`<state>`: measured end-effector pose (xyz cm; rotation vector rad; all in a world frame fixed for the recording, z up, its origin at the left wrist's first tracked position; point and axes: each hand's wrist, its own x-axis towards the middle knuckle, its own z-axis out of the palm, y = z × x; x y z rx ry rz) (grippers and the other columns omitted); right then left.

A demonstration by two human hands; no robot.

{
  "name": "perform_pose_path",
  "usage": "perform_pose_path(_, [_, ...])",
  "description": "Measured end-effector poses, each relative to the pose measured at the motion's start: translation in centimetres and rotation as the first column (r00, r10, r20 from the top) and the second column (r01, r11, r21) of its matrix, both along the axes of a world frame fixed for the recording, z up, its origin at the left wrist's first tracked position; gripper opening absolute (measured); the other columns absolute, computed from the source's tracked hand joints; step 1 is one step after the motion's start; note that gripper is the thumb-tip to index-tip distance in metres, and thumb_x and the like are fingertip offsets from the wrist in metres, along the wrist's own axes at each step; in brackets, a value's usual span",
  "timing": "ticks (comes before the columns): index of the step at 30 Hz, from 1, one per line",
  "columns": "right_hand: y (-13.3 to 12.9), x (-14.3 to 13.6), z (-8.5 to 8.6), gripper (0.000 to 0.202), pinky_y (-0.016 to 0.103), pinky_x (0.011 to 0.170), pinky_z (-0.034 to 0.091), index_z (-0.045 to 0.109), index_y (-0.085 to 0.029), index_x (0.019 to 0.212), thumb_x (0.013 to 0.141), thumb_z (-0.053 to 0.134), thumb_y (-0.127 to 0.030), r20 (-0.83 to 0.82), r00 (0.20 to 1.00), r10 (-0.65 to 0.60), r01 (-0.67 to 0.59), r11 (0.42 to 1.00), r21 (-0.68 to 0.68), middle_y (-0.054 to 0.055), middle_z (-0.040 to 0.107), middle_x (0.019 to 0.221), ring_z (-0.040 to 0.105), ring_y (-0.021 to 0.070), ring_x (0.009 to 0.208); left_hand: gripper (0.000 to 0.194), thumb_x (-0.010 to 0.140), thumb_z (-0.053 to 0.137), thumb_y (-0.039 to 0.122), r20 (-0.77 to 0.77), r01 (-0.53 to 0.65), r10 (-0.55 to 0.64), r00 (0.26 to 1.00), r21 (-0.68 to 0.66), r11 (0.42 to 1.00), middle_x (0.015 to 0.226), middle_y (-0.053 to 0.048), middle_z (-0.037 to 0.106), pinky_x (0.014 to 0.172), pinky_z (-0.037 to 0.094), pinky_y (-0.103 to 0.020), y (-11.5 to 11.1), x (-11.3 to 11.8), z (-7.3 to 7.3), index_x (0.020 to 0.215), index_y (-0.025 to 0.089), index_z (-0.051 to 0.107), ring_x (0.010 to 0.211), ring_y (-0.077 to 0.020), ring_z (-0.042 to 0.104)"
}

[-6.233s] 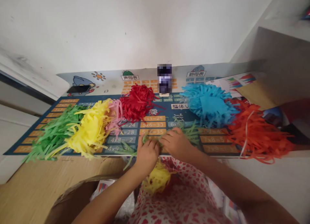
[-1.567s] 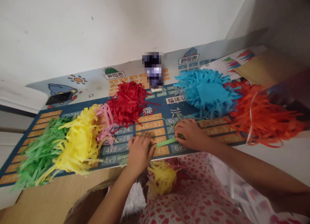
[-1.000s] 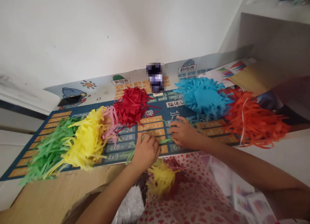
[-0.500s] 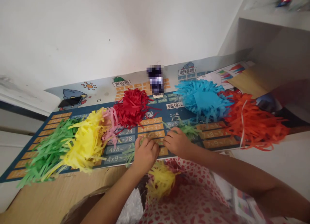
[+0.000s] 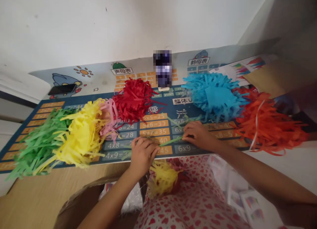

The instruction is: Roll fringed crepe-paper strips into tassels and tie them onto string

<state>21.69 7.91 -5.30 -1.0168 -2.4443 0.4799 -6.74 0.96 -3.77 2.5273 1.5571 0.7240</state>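
Observation:
Between my two hands a narrow green paper strip point(image 5: 170, 142) is drawn out straight, just above the printed desk mat point(image 5: 155, 123). My left hand point(image 5: 143, 151) is closed on its near-left end, with more green fringe sticking out to the left of the fingers. At the other end my right hand point(image 5: 196, 135) pinches the strip, and loose green fringe shows beyond the fingertips. A red fringed paper bundle point(image 5: 135, 100) lies behind my left hand. Beyond my right hand sits a blue fringed paper bundle point(image 5: 215, 96).
Yellow point(image 5: 83, 134), pink and green point(image 5: 39, 139) fringed bundles cover the left side; an orange-red one point(image 5: 269, 126) lies right. A phone point(image 5: 63, 89) rests at the back left. A small yellow fringe point(image 5: 163, 176) is at my lap, beside an open box point(image 5: 74, 202).
My hands have moved apart, the right one going rightward, and the green strip now stretches between them. The view has shifted slightly.

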Motion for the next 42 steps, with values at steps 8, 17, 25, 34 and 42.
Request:
perform_pose_path(8, [0.6,0.3,0.7,0.014,0.035,0.08,0.028,0.073,-0.024,0.082,0.088,0.067,-0.035,0.061,0.998,-0.006,0.014,0.991,-0.136,0.004,0.066,0.092,0.057,0.0196,0.089,0.012,0.088,0.065,0.032,0.103,-0.103,0.115,0.988,-0.107,0.989,0.082,0.0,0.071,0.09,0.031,-0.044,-0.2,-0.3,-0.2,0.08,0.027,0.072,0.085,-0.0204,0.061])
perform_pose_path(17, [1.2,-0.3,1.8,0.01,0.034,0.08,0.029,0.071,-0.021,0.075,0.084,0.07,-0.026,0.137,0.99,0.014,0.016,0.977,-0.214,0.003,0.067,0.09,0.056,0.019,0.088,0.017,0.088,0.063,0.032,0.101,-0.115,0.129,0.987,-0.134,0.984,0.08,-0.002,0.072,0.085,0.033,-0.042,0.3,0.1,0.1,0.075,0.025,0.071,0.085,-0.0213,0.06])
perform_pose_path(25, [1.8,-1.6,3.4,0.009,0.031,0.072,0.028,0.069,-0.022,0.071,0.079,0.072,-0.023,0.35,0.937,0.012,0.079,0.967,-0.242,0.001,0.067,0.084,0.056,0.0195,0.086,0.014,0.084,0.066,0.027,0.014,-0.151,0.16,0.987,-0.248,0.957,0.079,-0.001,0.069,0.082,0.034,-0.041,0.9,0.2,0.6,0.07,0.023,0.068,0.084,-0.0221,0.059])
perform_pose_path(34, [1.1,-2.2,3.9,0.008,0.033,0.076,0.03,0.066,-0.022,0.077,0.077,0.074,-0.023,0.376,0.925,-0.055,0.118,0.982,-0.147,0.001,0.069,0.085,0.057,0.021,0.088,0.033,0.087,0.062,0.017,-0.296,0.129,-0.123,0.947,-0.002,0.992,0.093,-0.003,0.069,0.101,0.029,-0.051,0.4,1.1,1.2,0.113,0.036,0.068,0.1,-0.0267,0.056])
perform_pose_path(42, [-1.7,-4.0,2.5,0.015,0.046,0.101,0.025,0.067,-0.022,0.097,0.094,0.052,-0.017,0.353,0.921,0.166,-0.292,0.892,0.344,0.002,0.068,0.089,0.054,0.0187,0.089,0.019,0.086,0.065,0.02,-0.398,0.144,-0.122,0.909,0.025,0.989,0.093,-0.005,0.067,0.101,0.033,-0.053,-0.1,1.8,1.6,0.103,0.028,0.07,0.101,-0.0276,0.057])
